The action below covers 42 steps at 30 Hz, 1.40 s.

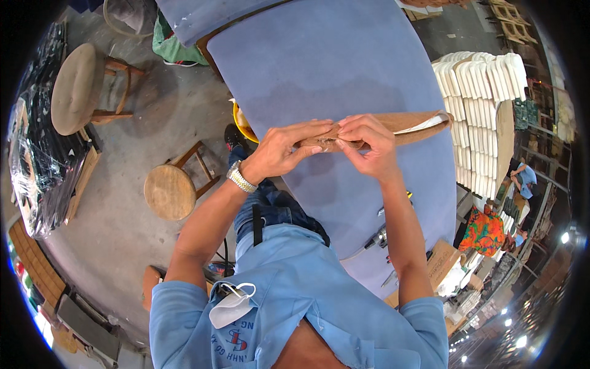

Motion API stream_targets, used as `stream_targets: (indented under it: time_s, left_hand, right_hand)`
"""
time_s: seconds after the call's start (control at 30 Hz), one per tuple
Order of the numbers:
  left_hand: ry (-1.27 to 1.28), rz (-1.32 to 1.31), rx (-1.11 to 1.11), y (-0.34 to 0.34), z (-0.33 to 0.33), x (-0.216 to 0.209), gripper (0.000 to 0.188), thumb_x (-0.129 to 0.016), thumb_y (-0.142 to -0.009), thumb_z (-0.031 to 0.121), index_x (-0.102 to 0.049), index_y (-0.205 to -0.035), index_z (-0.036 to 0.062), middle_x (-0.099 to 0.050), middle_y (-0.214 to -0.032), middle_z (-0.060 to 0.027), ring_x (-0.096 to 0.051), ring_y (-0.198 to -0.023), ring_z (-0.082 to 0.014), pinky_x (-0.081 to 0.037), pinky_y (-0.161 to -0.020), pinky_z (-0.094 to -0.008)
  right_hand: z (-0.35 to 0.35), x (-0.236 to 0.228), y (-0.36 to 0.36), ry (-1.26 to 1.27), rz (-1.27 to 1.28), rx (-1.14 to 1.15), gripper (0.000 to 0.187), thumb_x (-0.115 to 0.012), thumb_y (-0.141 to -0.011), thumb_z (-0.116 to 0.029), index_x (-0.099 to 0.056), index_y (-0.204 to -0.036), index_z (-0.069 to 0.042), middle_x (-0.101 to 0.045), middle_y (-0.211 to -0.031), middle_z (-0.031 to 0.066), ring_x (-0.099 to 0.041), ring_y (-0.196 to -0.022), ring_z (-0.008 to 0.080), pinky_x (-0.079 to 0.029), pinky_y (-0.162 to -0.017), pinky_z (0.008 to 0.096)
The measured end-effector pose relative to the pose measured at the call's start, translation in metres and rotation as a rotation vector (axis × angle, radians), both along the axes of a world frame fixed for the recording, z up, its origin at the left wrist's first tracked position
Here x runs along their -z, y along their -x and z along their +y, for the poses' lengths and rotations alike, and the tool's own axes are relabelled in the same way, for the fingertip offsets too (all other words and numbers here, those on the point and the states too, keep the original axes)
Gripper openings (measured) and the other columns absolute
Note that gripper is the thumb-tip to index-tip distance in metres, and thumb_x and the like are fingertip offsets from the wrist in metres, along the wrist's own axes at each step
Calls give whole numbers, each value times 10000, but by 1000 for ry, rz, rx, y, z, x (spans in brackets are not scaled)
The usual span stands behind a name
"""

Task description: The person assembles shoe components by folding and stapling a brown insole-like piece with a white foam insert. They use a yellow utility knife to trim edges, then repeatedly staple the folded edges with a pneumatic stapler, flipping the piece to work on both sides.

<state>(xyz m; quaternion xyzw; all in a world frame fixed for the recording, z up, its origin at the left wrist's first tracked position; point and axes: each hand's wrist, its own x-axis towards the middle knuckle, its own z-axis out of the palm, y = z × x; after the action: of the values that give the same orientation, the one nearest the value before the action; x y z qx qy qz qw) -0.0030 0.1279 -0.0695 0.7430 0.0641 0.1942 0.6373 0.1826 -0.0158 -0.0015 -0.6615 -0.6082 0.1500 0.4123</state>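
Observation:
Both my hands are on a long brown fabric piece, which looks like a cushion cover, held above the blue table. White padding shows through a gap along its right part. At the left end, my left hand grips the fabric, fingers on top and thumb below. Close beside it, my right hand pinches the fabric edge between thumb and fingertips. The spot between my fingertips is bunched up, and I cannot make out its details.
A tool with a hose lies on the table near my right forearm. White padded pieces are stacked high on the right. Two stools and a yellow bin stand to the left. Wrapped stacks line the far left.

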Motion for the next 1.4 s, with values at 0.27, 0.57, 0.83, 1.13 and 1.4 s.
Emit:
stream_targets:
  time_s: [0.27,0.57,0.83,1.13,1.4]
  left_hand:
    - [97,-4,-46,6,-11,6,433,-742,-949,97,-663,-1362,-5,-660,-1408,-206,-624,-1335,-332,-505,-1110,-420]
    - [21,-36,-115,12,-28,6,437,-735,-951,89,-657,-1372,1,-655,-1421,-196,-616,-1345,-337,-483,-1137,-435]
    - [69,2,-97,13,-30,1,446,-725,-942,54,-657,-1381,16,-652,-1428,-181,-588,-1376,-337,-455,-1175,-454]
    - [-20,32,-92,16,-41,-3,392,-719,-931,11,-696,-1322,3,-681,-1381,-197,-637,-1323,-332,-505,-1112,-424]
    - [38,66,-172,15,-48,12,358,-689,-955,-6,-702,-1313,-18,-664,-1402,-215,-628,-1328,-310,-501,-1106,-429]
  right_hand:
    - [-7,-13,15,-42,-333,88,193,-827,-763,-7,-713,-914,-44,-727,-981,60,-708,-1016,287,-529,-900,424]
    - [-18,-22,22,235,-365,86,358,-791,-751,-47,-803,-1080,-187,-727,-1170,-39,-621,-1048,229,-421,-912,403]
    - [-27,9,20,54,-250,80,282,-800,-750,-57,-814,-995,-195,-760,-1085,-93,-625,-1043,187,-374,-915,385]
    - [-44,12,15,27,-114,15,252,-874,-762,-140,-813,-998,-204,-779,-1100,-87,-652,-1057,194,-407,-935,385]
    - [-124,-1,18,47,-11,626,301,-821,-831,-125,-787,-1130,-143,-694,-1352,60,-627,-1247,258,-490,-1058,440]
